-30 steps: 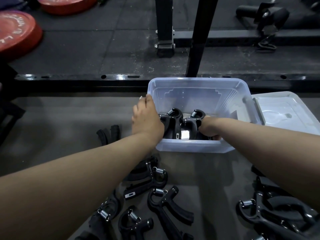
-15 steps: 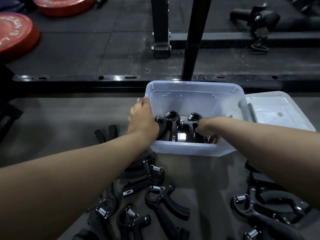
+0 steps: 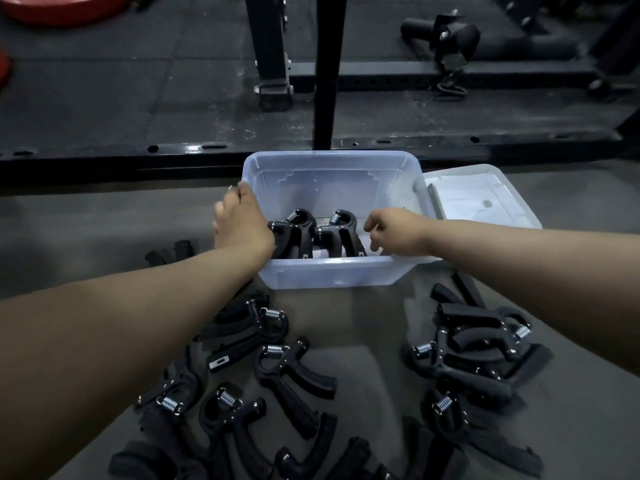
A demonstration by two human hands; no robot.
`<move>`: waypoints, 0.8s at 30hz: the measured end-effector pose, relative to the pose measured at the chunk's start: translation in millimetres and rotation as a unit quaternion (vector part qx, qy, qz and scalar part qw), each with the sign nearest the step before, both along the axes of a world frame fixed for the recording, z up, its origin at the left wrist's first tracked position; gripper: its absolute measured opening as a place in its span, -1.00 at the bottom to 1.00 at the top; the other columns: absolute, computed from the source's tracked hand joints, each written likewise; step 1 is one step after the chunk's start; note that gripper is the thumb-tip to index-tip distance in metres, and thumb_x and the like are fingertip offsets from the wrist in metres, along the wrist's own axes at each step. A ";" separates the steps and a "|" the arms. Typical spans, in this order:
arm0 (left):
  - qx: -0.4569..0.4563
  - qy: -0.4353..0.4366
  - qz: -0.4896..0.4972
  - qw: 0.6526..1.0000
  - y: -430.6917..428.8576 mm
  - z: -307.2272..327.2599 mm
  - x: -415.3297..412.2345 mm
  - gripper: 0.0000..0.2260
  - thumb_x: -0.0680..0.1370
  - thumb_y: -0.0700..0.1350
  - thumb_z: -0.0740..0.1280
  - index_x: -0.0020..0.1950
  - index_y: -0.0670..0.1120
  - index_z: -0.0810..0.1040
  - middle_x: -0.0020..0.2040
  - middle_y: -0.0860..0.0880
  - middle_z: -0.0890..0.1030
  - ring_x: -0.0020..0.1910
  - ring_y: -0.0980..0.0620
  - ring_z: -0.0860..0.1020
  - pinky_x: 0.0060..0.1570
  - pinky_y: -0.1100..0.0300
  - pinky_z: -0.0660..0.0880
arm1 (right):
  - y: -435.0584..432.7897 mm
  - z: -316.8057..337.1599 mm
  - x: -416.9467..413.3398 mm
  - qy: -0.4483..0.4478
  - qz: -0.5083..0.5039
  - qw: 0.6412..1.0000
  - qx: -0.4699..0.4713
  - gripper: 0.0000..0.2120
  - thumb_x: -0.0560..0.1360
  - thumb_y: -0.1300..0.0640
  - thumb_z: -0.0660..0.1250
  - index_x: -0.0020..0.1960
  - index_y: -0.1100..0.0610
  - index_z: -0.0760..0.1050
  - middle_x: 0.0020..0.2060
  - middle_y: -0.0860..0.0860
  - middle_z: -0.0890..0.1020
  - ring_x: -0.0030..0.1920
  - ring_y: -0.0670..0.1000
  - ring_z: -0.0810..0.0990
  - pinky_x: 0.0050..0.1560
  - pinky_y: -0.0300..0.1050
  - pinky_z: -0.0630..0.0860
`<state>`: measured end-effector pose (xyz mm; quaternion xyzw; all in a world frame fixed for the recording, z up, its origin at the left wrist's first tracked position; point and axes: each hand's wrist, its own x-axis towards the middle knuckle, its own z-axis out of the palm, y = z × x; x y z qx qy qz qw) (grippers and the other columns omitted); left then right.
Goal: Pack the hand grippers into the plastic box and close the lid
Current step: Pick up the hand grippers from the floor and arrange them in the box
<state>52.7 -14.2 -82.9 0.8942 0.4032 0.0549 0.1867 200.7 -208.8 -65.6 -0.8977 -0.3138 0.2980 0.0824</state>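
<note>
The clear plastic box (image 3: 332, 273) stands open on the grey floor mat. Two black hand grippers (image 3: 294, 233) (image 3: 341, 230) stand side by side in its near half, springs up. My left hand (image 3: 242, 225) grips the box's left wall, right beside the left hand gripper. Over the box's right side hovers my right hand (image 3: 394, 233), fingers loosely curled and apart with nothing in them, just right of the second hand gripper. The clear lid (image 3: 485, 199) lies flat to the right of the box.
Several loose hand grippers lie on the mat near me, one pile at left (image 3: 277, 375) and one at right (image 3: 478, 348). Another lies left of the box (image 3: 169, 252). Black rack posts (image 3: 327, 71) and a floor rail (image 3: 194, 150) stand behind the box.
My right hand has let go of the right hand gripper and lifted to the right, out of the box. My left hand has stayed on the box's left wall.
</note>
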 end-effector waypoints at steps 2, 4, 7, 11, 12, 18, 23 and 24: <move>-0.005 0.011 -0.007 1.000 -1.6 2.4 -1.3 -0.30 0.46 -0.32 0.21 0.56 -0.13 0.03 0.52 -0.10 0.16 0.37 -0.18 0.22 0.36 -0.01 0.27 | -9.9 7.4 -4.1 -0.021 0.013 0.999 0.038 -0.75 0.56 0.20 0.16 0.18 0.14 0.51 -0.03 0.06 0.67 -0.01 0.08 0.62 0.07 -0.06 0.54; -0.008 0.026 -0.014 1.000 -0.5 6.8 -2.7 -0.31 0.48 -0.29 0.21 0.57 -0.14 0.02 0.52 -0.12 0.15 0.38 -0.21 0.22 0.36 -0.03 0.26 | -20.6 10.6 -8.1 -0.034 0.026 0.998 0.044 -0.75 0.57 0.18 0.16 0.19 0.13 0.52 0.00 0.04 0.66 0.03 0.06 0.60 0.09 -0.07 0.53; -0.015 0.038 -0.020 0.999 -3.5 13.6 -5.1 -0.31 0.50 -0.27 0.22 0.58 -0.13 -0.01 0.54 -0.11 0.13 0.38 -0.22 0.22 0.34 -0.03 0.27 | -36.5 6.9 -15.9 -0.057 0.048 0.996 0.046 -0.77 0.61 0.10 0.13 0.16 0.11 0.50 0.04 0.05 0.64 0.05 0.09 0.57 0.06 -0.06 0.49; -0.027 0.040 -0.017 0.999 -11.7 16.3 -13.0 -0.30 0.48 -0.33 0.15 0.58 -0.09 -0.02 0.57 -0.02 0.04 0.35 -0.16 0.20 0.32 0.05 0.29 | -43.7 1.2 -26.0 -0.064 0.033 0.994 0.083 -0.76 0.62 0.05 0.09 0.22 0.06 0.42 0.09 0.07 0.61 0.08 0.12 0.56 0.10 -0.01 0.49; -0.031 0.037 -0.019 0.999 -12.1 15.4 -14.8 -0.30 0.46 -0.34 0.12 0.58 -0.09 0.00 0.57 -0.01 0.02 0.35 -0.15 0.19 0.33 0.06 0.30 | -45.1 3.1 -27.0 -0.057 0.027 0.993 0.096 -0.76 0.62 0.06 0.10 0.23 0.05 0.42 0.07 0.05 0.62 0.08 0.10 0.57 0.11 -0.01 0.49; -0.039 0.036 -0.036 0.998 -8.2 12.5 -19.0 -0.30 0.43 -0.38 0.09 0.57 -0.13 0.02 0.59 -0.02 -0.07 0.41 -0.16 0.13 0.39 0.08 0.24 | -89.9 6.7 -31.3 -0.174 0.039 0.954 0.241 -0.80 0.47 0.26 0.18 0.04 0.14 0.51 0.00 0.05 0.55 0.03 0.09 0.52 0.10 0.00 0.46; -0.043 0.033 -0.021 0.998 -10.9 9.9 -17.5 -0.29 0.44 -0.37 0.09 0.58 -0.10 -0.02 0.59 -0.01 -0.09 0.44 -0.12 0.12 0.37 0.12 0.23 | -170.8 -31.4 -59.8 -0.248 0.223 0.941 0.052 -0.64 0.26 0.05 0.16 0.01 0.11 0.47 0.02 0.09 0.45 -0.02 0.16 0.46 0.03 0.01 0.39; -0.040 0.034 -0.019 0.998 -11.8 10.1 -16.5 -0.29 0.45 -0.37 0.10 0.58 -0.12 -0.02 0.59 -0.01 -0.09 0.44 -0.12 0.12 0.37 0.11 0.24 | -185.2 -44.3 -66.4 -0.232 0.240 0.942 -0.037 -0.56 0.25 -0.01 0.18 0.10 0.09 0.46 0.08 0.08 0.44 0.04 0.16 0.48 0.07 0.02 0.40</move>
